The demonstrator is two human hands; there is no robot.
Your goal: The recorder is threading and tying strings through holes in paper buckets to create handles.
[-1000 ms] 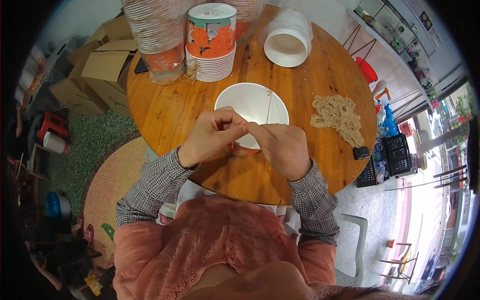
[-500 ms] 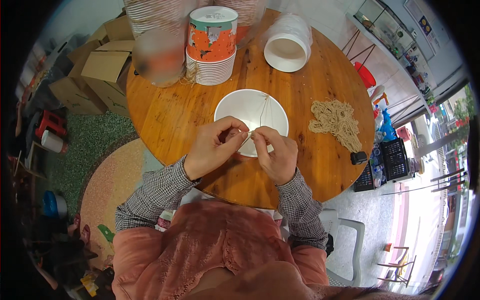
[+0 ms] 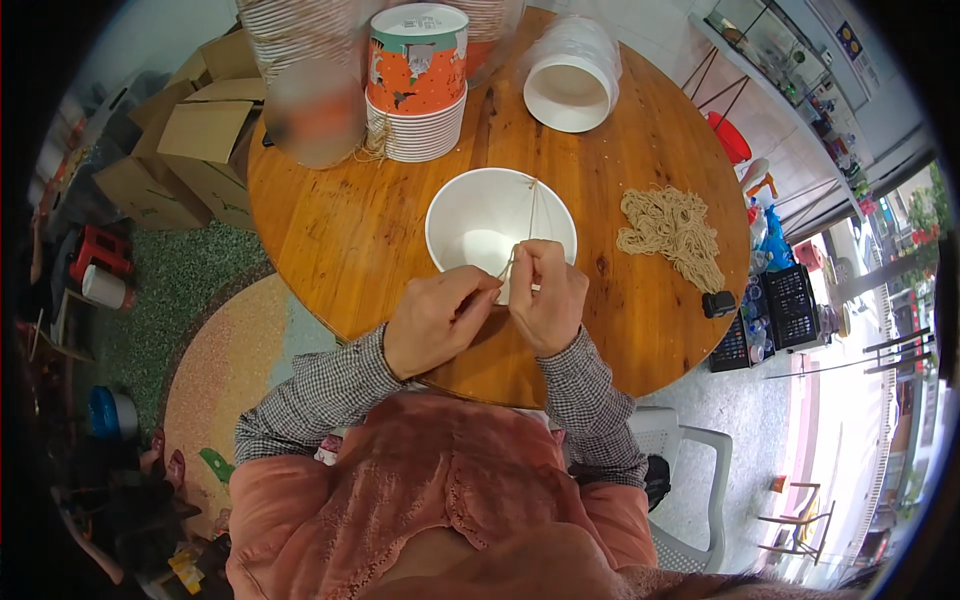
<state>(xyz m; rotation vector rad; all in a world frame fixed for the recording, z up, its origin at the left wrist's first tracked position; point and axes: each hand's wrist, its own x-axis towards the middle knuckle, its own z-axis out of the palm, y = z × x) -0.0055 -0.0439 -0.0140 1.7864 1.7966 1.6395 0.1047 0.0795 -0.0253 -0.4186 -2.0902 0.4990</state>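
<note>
A white round paper bucket (image 3: 465, 222) stands on the wooden table in front of me, its mouth up. A thin tan string (image 3: 533, 205) runs from its far rim across the opening to my fingers. My left hand (image 3: 440, 318) pinches the string at the near rim, fingertips closed. Just beside it, my right hand (image 3: 550, 295) is closed on the string too, thumb and forefinger raised a little higher. Both hands cover the near rim of the bucket. A loose pile of tan string (image 3: 672, 238) lies to the right on the table.
At the back stand nested buckets with an orange printed one (image 3: 418, 75) on top. Plastic-wrapped white buckets (image 3: 570, 92) lie on their side nearby. A small black device (image 3: 717, 304) sits at the table's right edge. Cardboard boxes (image 3: 205, 130) are on the left, a plastic chair (image 3: 700, 490) on the right.
My left hand has moved slightly down and right. My right hand has turned and lifted its fingertips, with the string drawn between both hands. The whole view has shifted slightly.
</note>
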